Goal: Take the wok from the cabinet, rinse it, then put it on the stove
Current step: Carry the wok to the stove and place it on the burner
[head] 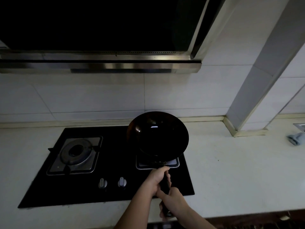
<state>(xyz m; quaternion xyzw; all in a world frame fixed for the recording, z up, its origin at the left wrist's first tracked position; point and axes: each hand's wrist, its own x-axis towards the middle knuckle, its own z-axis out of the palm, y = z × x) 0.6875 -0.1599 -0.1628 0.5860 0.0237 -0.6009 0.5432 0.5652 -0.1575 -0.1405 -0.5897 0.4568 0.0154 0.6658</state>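
Gripped by curled fingers (168, 176) of left hand (156, 180) and right hand (172, 203), the wok (158, 134) is to be lowered level onto the burner (174, 163).

black glossy wok (157, 134) with black handle (165, 184), black glass stove (115, 162) with silver knobs (112, 182) and steel burner trays, white countertop (231, 171), white wall tiles (82, 96), silver-edged black hood (99, 30)

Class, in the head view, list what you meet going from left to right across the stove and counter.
In order: left burner, left knob, right knob, wok, tiled pillar, pale blue object at the right edge.
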